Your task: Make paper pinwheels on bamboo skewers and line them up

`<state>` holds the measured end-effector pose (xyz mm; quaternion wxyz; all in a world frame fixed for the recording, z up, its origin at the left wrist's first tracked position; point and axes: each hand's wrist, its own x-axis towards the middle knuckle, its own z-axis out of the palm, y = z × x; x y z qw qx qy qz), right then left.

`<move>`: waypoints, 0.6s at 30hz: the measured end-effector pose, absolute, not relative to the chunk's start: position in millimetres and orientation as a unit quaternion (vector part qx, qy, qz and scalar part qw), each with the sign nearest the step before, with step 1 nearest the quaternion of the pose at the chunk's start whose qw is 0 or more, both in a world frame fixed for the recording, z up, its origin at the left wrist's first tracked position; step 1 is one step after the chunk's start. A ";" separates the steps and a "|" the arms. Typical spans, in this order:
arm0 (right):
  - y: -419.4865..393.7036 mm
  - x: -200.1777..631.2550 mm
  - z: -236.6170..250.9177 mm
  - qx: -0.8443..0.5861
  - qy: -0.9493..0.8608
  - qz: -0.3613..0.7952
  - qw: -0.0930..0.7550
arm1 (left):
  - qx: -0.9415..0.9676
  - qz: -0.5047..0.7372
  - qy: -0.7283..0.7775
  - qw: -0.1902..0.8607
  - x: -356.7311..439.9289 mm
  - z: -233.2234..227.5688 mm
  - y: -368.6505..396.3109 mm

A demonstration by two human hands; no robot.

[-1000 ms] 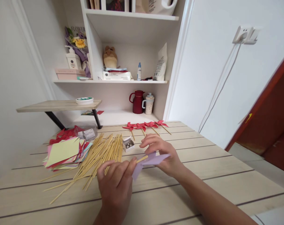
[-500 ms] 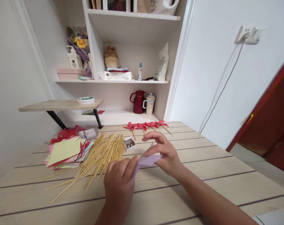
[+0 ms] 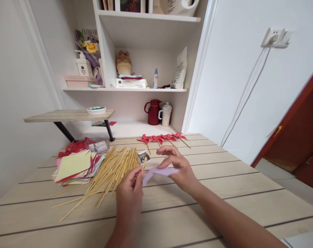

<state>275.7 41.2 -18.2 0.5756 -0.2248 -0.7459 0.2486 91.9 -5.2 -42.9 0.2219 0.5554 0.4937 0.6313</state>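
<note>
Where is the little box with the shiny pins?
The small pin box sits on the table mid-picture, at the right edge of the bamboo sticks, just beyond the left hand.

We hold a pale lilac folded paper piece [image 3: 160, 171]. Beside it lie tan bamboo sticks [image 3: 112, 170], red paper pinwheels [image 3: 161, 138] and multicoloured square paper sheets [image 3: 73, 165] on the light wood-grain plank desk [image 3: 223, 193].

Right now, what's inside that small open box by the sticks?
The small box shows something shiny and metallic inside, too small to identify. The stick held in the left hand covers part of it.
</note>
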 end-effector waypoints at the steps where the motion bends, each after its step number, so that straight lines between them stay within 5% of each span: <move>1: 41.9 273.6 -19.0 -0.249 -0.720 0.289 0.580 | 0.507 0.638 0.493 0.305 91.9 -40.2 -5.3; 4: 44.5 266.9 -21.4 -0.293 -0.623 0.429 0.585 | 0.374 0.664 0.465 0.450 90.3 -30.7 -6.9; 9: 44.4 260.3 -21.0 -0.302 -0.534 0.536 0.581 | 0.364 0.642 0.417 0.530 91.7 -22.7 -10.4; 18: 40.0 256.2 -22.6 -0.274 -0.561 0.579 0.525 | 0.429 0.579 0.468 0.512 93.0 -31.8 -6.8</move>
